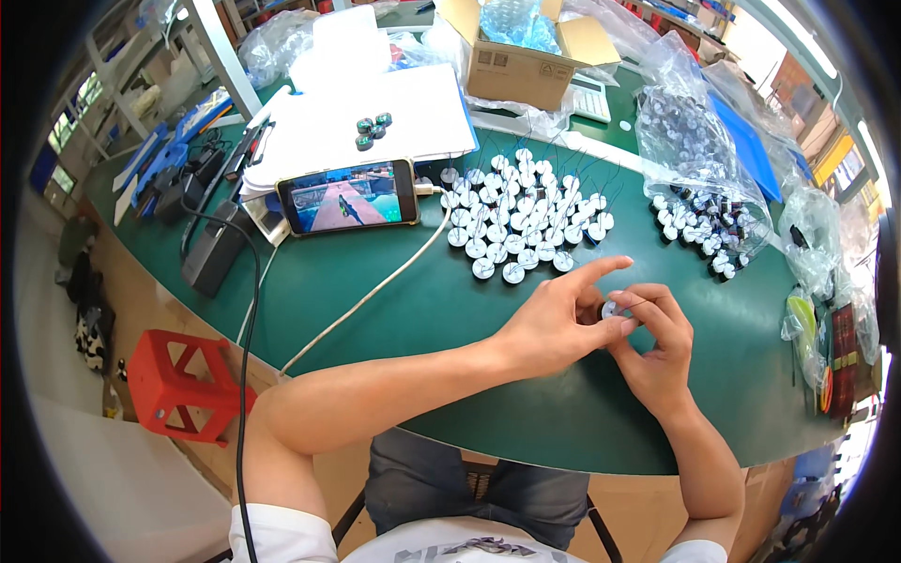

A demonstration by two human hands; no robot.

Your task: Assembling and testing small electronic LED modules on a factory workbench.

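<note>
Over the green table, my two hands meet around a small round part with a white disc face (610,310). My left hand (561,317) grips it between thumb and curled fingers, its index finger stretched out above. My right hand (657,342) is closed in a pinch at the part's right side; a thin wire seems to run by its fingertips, though the exact grip is too small to make out. Beyond my hands stands a cluster of several like parts (514,218), white discs on dark bodies with thin dark wires sticking up.
A phone (349,197) playing video leans on a paper stack (413,122), its white cable crossing the table. Several small dark-green parts (365,142) lie on the paper. At right, a clear bag (690,131) spills more discs. Behind stand a cardboard box (521,77) and calculator (591,98).
</note>
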